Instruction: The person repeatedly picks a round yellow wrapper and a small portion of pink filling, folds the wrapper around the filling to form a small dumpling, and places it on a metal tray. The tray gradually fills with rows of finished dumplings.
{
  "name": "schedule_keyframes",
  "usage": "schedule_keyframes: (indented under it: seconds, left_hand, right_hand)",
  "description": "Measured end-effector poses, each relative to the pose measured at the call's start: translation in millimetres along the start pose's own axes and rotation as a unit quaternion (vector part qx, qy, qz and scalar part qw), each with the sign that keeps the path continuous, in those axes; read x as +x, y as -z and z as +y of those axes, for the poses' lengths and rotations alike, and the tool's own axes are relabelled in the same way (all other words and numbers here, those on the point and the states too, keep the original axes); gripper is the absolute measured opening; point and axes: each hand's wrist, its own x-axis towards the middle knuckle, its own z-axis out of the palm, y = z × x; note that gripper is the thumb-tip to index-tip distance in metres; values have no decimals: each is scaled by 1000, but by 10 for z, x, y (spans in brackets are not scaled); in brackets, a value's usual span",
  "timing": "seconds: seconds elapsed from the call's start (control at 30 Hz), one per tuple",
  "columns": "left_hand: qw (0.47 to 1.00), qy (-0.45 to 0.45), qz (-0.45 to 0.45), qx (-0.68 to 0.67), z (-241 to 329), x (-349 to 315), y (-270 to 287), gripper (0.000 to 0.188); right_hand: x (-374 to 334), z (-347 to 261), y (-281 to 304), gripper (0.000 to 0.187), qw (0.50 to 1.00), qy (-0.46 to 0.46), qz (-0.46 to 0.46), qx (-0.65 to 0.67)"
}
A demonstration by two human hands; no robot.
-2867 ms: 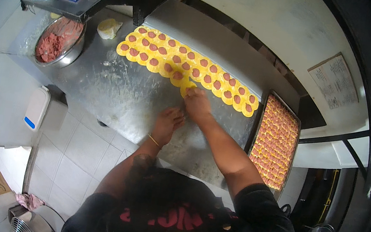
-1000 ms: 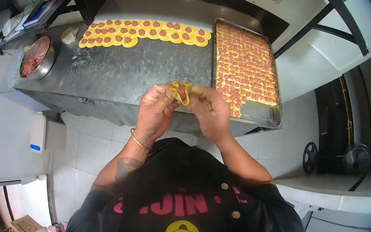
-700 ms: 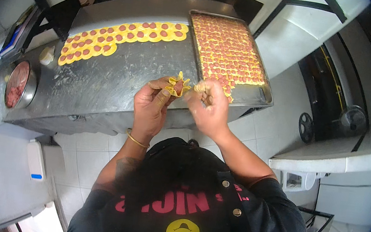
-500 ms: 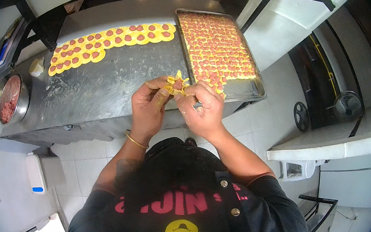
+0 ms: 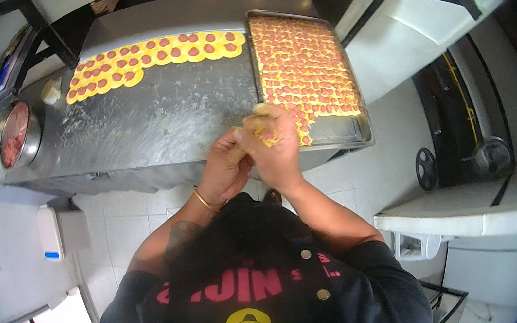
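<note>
Above the table's front edge, my right hand [image 5: 278, 150] is closed around a dumpling [image 5: 267, 134] in a yellow wrapper with pink meat filling. My left hand [image 5: 227, 169] meets it just below and to the left, fingers curled in against the right thumb. Whatever the left fingers may hold is hidden. Right beside my hands is a metal tray [image 5: 335, 130] packed with rows of similar dumplings, its near right corner bare. At the back of the steel table [image 5: 173, 106], round yellow wrappers [image 5: 130, 80] lie in overlapping rows, each with a lump of meat on it.
A metal bowl [image 5: 31, 141] of pink ground meat stands at the table's left end. Close behind it is a small pale lump [image 5: 51, 91]. A white counter [image 5: 461, 223] and a metal strainer [image 5: 494, 155] are at the right.
The dumpling has gone from between both hands' fingertips into my right hand, which has turned over it. My left hand has dropped slightly and shifted right, against the right hand.
</note>
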Motion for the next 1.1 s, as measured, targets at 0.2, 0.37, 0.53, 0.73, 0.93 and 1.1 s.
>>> schedule_keyframes:
  seconds: [0.2,0.37,0.53,0.73,0.93,1.1]
  left_hand:
    - [997,-41,26,58,-382,257,-17,23]
    - [993,-61,71,71,-808,604,-148,24]
    - [996,-54,68,17,-1097,828,-317,22]
    - [985,38,157,-65,-1344,893,-429,46]
    - [981,112,158,31,-1404,936,-776,69]
    - [972,153,159,76,-1475,1079,-459,71]
  right_hand:
    - [186,75,490,80,998,6,-19,-67]
    - [390,257,1012,65,995,-4,10,-101]
    - [515,284,1507,55,997,-34,-15,-66]
    - [535,440,1910,26,983,-51,-64,-165]
    - [419,665,2280,23,979,13,-172,-109]
    - [365,834,2573,42,956,70,-99,-267]
